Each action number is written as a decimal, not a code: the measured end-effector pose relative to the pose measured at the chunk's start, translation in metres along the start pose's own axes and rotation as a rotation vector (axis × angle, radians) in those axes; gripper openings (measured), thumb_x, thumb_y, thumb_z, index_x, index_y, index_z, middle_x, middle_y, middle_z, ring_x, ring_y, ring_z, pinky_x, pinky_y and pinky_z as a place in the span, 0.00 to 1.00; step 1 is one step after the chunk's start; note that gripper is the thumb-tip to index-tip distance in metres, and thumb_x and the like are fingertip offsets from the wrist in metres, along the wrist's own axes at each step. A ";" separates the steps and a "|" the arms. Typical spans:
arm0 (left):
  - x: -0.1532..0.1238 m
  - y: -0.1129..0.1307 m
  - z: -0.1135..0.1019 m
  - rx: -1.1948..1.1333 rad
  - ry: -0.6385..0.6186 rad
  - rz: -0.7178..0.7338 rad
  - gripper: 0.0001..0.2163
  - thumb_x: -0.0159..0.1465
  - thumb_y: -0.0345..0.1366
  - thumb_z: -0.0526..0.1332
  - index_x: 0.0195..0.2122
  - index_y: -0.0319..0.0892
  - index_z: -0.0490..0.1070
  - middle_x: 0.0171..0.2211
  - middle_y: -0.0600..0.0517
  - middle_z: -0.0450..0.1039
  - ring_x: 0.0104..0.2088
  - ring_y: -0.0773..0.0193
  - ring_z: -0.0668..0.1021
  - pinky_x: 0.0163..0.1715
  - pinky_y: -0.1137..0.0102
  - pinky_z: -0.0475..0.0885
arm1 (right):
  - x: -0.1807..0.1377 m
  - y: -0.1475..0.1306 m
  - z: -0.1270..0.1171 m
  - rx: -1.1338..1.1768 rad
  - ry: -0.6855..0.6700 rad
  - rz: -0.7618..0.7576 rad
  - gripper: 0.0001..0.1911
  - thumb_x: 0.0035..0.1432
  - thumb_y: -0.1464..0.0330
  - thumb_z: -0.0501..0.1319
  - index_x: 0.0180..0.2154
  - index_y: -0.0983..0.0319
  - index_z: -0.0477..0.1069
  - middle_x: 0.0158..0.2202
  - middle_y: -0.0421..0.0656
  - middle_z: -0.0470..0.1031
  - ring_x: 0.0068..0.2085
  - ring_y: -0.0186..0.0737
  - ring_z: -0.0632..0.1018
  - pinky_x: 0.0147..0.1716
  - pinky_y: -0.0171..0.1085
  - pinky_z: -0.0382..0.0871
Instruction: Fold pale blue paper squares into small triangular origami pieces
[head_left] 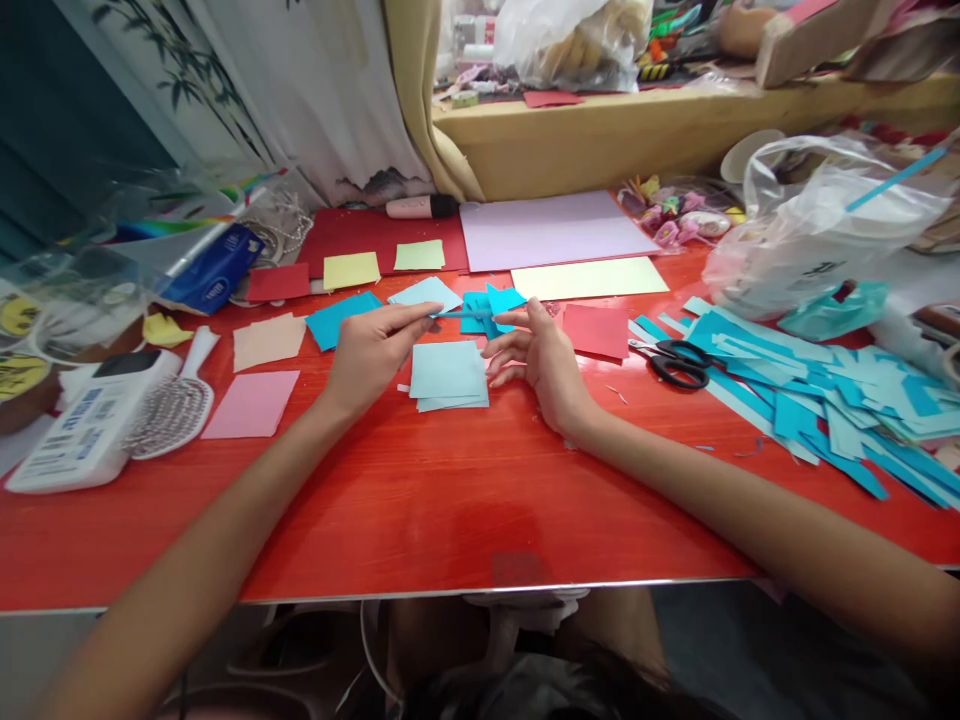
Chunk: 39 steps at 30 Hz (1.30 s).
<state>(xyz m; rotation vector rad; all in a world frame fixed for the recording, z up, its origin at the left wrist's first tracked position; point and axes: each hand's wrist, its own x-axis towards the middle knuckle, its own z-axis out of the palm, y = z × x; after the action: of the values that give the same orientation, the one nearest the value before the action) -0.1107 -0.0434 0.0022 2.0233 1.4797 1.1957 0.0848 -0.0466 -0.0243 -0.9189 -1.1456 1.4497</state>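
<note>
One thin blue paper piece, pinched between left hand fingertips, could crease if right hand, fingers spread alongside, pushes.

With the pale blue stack as dial centre, the counter affords bare passage from 5 to 7 o'clock, between the left forearm at 8 and right forearm at 4. The left hand obstructs 10 o'clock, the right hand 3; farther out at 3, scissors and blue strips block travel, as does the hairbrush at 9.
</note>
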 end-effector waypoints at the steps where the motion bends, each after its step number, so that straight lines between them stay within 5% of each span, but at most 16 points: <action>1: -0.001 0.000 0.001 0.030 0.000 0.064 0.12 0.62 0.39 0.57 0.43 0.46 0.77 0.35 0.52 0.78 0.29 0.69 0.74 0.27 0.73 0.67 | 0.001 0.000 -0.001 0.003 -0.017 0.012 0.28 0.56 0.44 0.50 0.43 0.61 0.65 0.29 0.42 0.71 0.26 0.34 0.74 0.24 0.34 0.70; 5: -0.006 0.005 0.004 0.062 -0.033 0.223 0.12 0.64 0.34 0.55 0.43 0.45 0.76 0.42 0.51 0.76 0.38 0.67 0.76 0.35 0.73 0.70 | 0.002 0.000 -0.002 -0.030 -0.071 0.012 0.24 0.54 0.52 0.60 0.47 0.61 0.65 0.33 0.42 0.72 0.31 0.35 0.75 0.28 0.35 0.71; 10: -0.006 0.009 0.003 0.054 -0.183 0.121 0.16 0.62 0.29 0.51 0.44 0.43 0.76 0.40 0.51 0.76 0.27 0.72 0.72 0.27 0.75 0.67 | 0.001 0.002 -0.002 -0.073 -0.182 -0.014 0.20 0.53 0.66 0.63 0.49 0.60 0.65 0.31 0.38 0.72 0.33 0.35 0.74 0.35 0.37 0.71; 17: -0.001 0.009 0.004 -0.099 -0.312 -0.214 0.17 0.62 0.46 0.55 0.41 0.39 0.75 0.13 0.58 0.59 0.16 0.72 0.64 0.18 0.76 0.60 | 0.001 0.007 -0.003 -0.284 -0.210 -0.076 0.19 0.53 0.67 0.63 0.48 0.61 0.66 0.28 0.37 0.68 0.30 0.33 0.71 0.29 0.35 0.65; 27: -0.008 0.021 0.008 -0.149 -0.390 -0.201 0.11 0.59 0.43 0.59 0.30 0.39 0.70 0.20 0.57 0.61 0.19 0.73 0.63 0.17 0.76 0.58 | -0.003 0.005 -0.002 -0.410 -0.225 -0.123 0.16 0.55 0.56 0.60 0.28 0.62 0.64 0.26 0.37 0.65 0.27 0.30 0.64 0.24 0.32 0.56; 39: -0.007 0.018 0.008 -0.103 -0.424 -0.196 0.11 0.59 0.42 0.59 0.27 0.39 0.68 0.19 0.58 0.60 0.19 0.74 0.61 0.18 0.76 0.56 | -0.003 0.007 -0.003 -0.487 -0.257 -0.100 0.14 0.57 0.58 0.60 0.29 0.63 0.65 0.23 0.36 0.60 0.25 0.29 0.60 0.22 0.32 0.53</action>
<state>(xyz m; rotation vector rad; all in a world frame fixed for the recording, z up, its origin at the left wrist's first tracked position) -0.0939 -0.0555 0.0069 1.8652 1.3358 0.6950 0.0862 -0.0496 -0.0316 -1.0018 -1.7617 1.2514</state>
